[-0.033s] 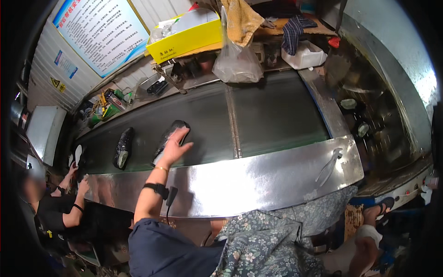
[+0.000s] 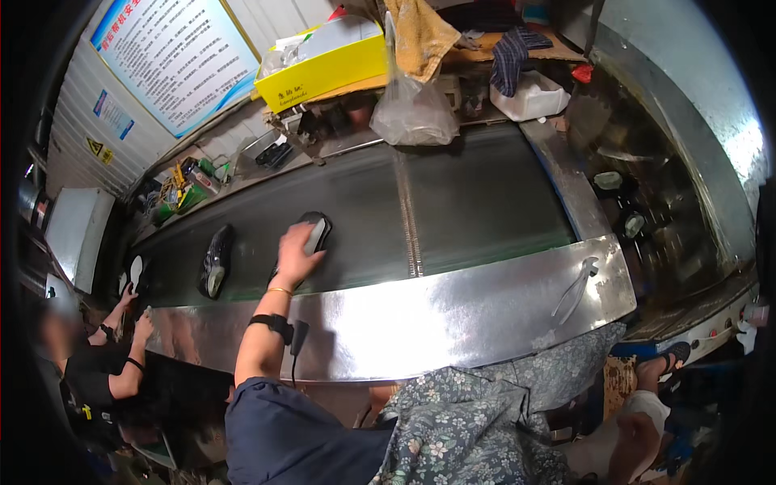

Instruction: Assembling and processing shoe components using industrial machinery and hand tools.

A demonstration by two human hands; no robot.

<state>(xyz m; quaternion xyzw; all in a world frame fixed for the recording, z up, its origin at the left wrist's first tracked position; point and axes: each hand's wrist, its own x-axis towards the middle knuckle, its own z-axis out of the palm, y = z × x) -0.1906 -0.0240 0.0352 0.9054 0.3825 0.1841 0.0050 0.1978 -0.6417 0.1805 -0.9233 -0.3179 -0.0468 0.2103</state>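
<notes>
Ahead of you runs a dark conveyor belt [image 2: 477, 202] with a shiny metal front panel [image 2: 453, 311]. A second black shoe sole [image 2: 215, 260] lies further left on it. Behind the belt you see a yellow box [image 2: 323, 69], a clear plastic bag [image 2: 412, 113] and a white tub [image 2: 529, 97]. A blue-framed poster [image 2: 174, 52] hangs on the wall. A co-worker's hands [image 2: 133, 311] reach in at far left.

Up at your far left, a large white notice board [image 2: 174, 56] with a blue border hangs on the wall. Below it to the left sit a small blue-and-white sign [image 2: 112, 114] and a yellow warning label [image 2: 97, 148]. An open yellow carton [image 2: 327, 65] stands on the shelf behind the belt, a clear plastic bag [image 2: 412, 109] hanging just beside it, and a white box [image 2: 529, 97] farther right.
</notes>
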